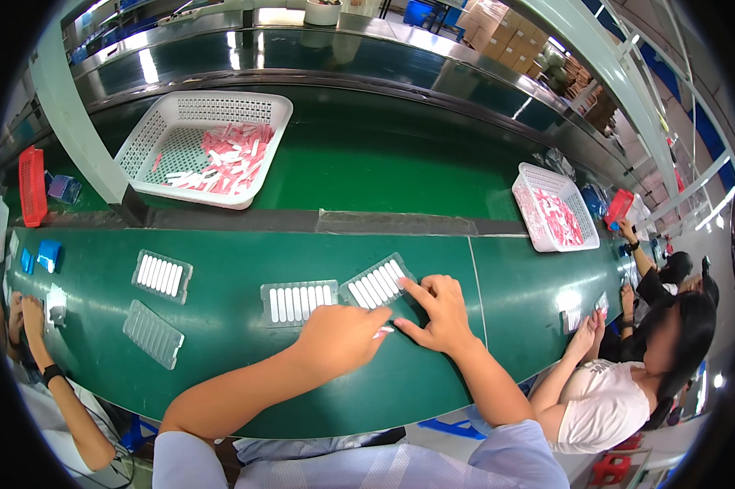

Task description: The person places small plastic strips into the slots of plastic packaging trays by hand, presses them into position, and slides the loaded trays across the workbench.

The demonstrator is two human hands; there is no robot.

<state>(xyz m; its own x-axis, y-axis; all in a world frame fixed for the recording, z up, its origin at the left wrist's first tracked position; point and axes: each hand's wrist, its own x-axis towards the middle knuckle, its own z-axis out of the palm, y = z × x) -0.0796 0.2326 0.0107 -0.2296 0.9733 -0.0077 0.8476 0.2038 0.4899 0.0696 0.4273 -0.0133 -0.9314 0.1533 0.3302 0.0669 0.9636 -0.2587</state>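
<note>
My left hand [339, 338] is closed, pinching a small white and pink stick [383, 332] whose end shows past the fingertips. My right hand [439, 316] has its index finger and thumb spread, the index fingertip touching the right edge of a tilted clear plastic tray [374, 283]. White rounded sticks lie side by side in that tray. Just left of it, partly behind my left hand, sits another clear tray [299, 305] filled with white sticks. Farther left is a third filled tray [162, 276], and nearer me a clear tray with bare slots [153, 334].
Beyond a raised dark ledge [302, 221], a large white basket [261, 183] and a smaller one [539, 236] hold pink and white sticks. A white post [90, 138] rises at left. Co-workers' hands work at both sides, one pair [591, 326] at right.
</note>
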